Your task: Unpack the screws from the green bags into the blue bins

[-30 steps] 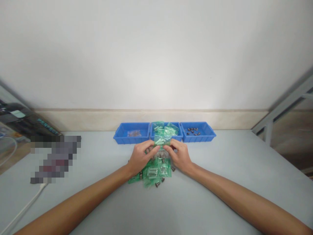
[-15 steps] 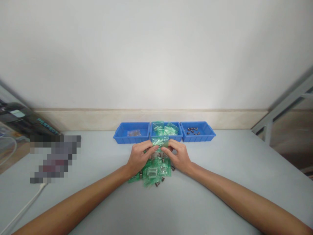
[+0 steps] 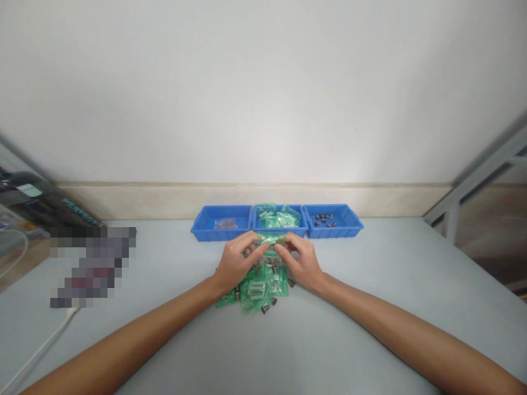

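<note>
Between my two hands is a small green plastic bag, gripped at both sides. My left hand pinches its left side with thumb and fingers. On the right side, my right hand pinches it the same way. Beneath lies a pile of green plastic bags with small metal parts in them. Loose dark metal screws lie at the pile's front, and another screw sits by my right wrist. What the held bag contains is too small to make out.
Three blue trays stand in a row behind my hands. The left tray holds a clear packet, the middle tray green bags, the right tray several dark metal parts. A blurred-out object with a white cable lies left.
The held green bag has tipped, its top edge now lower and folded toward me. My hands have barely moved; the pile and trays are as before.
</note>
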`<move>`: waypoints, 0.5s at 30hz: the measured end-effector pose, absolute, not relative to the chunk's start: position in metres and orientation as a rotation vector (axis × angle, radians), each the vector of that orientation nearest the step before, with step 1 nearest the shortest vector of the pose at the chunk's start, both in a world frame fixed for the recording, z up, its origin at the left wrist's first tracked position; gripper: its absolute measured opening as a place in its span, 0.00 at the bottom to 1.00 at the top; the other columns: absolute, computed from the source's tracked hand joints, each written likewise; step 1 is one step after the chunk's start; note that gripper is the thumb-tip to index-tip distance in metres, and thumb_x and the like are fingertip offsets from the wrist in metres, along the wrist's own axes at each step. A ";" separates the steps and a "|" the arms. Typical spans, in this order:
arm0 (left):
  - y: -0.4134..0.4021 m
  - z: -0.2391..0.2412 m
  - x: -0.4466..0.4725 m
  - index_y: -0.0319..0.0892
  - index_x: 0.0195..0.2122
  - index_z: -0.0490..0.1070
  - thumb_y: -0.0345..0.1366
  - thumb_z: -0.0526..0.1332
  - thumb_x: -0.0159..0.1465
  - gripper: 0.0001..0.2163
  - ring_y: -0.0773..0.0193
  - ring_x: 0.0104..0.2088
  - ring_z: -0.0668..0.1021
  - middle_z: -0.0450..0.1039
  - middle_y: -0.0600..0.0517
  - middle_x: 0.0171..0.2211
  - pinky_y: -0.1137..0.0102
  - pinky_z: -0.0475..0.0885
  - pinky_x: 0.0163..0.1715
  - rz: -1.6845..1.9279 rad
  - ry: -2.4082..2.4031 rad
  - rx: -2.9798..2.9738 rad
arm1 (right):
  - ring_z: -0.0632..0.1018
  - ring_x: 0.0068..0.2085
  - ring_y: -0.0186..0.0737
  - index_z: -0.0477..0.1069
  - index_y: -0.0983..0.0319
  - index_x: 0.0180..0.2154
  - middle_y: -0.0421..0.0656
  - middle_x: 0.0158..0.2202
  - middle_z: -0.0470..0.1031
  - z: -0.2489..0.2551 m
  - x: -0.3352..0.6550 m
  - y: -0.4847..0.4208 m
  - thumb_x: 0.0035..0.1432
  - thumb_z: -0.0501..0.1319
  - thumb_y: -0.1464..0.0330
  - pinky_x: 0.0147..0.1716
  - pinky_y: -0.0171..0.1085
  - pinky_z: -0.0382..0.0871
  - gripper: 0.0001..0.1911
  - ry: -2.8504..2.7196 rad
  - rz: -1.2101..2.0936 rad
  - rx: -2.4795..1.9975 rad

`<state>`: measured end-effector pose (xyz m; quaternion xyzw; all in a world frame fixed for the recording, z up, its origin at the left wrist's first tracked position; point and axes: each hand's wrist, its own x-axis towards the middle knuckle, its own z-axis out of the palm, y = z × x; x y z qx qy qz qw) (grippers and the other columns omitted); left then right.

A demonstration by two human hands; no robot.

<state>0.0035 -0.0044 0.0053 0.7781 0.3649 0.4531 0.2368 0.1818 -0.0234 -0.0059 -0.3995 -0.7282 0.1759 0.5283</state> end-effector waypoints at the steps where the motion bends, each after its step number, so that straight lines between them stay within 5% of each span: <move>1: -0.004 0.005 0.003 0.40 0.23 0.64 0.39 0.60 0.64 0.13 0.71 0.20 0.69 0.62 0.58 0.19 0.76 0.64 0.23 1.251 0.996 2.144 | 0.65 0.24 0.33 0.62 0.60 0.25 0.36 0.21 0.62 -0.006 0.182 -0.024 0.63 0.57 0.64 0.26 0.33 0.60 0.14 -1.745 0.422 -0.952; 5: -0.004 0.004 0.002 0.40 0.19 0.61 0.39 0.60 0.65 0.18 0.71 0.21 0.67 0.61 0.58 0.18 0.75 0.63 0.24 1.298 0.988 2.243 | 0.65 0.24 0.33 0.63 0.60 0.25 0.36 0.21 0.62 -0.006 0.183 -0.024 0.62 0.58 0.64 0.26 0.33 0.60 0.14 -1.755 0.432 -0.946; 10: -0.004 0.003 0.002 0.40 0.19 0.63 0.39 0.60 0.65 0.18 0.71 0.21 0.67 0.63 0.57 0.18 0.74 0.62 0.24 1.290 0.925 2.315 | 0.69 0.26 0.34 0.70 0.61 0.36 0.39 0.28 0.71 -0.008 0.183 -0.023 0.62 0.59 0.64 0.28 0.33 0.63 0.07 -1.759 0.461 -0.947; 15: -0.004 0.005 0.003 0.40 0.20 0.64 0.42 0.60 0.65 0.17 0.71 0.20 0.68 0.64 0.58 0.17 0.75 0.63 0.23 1.234 0.939 2.231 | 0.70 0.27 0.35 0.70 0.61 0.35 0.40 0.27 0.72 -0.009 0.183 -0.023 0.62 0.59 0.64 0.28 0.33 0.64 0.07 -1.721 0.446 -0.983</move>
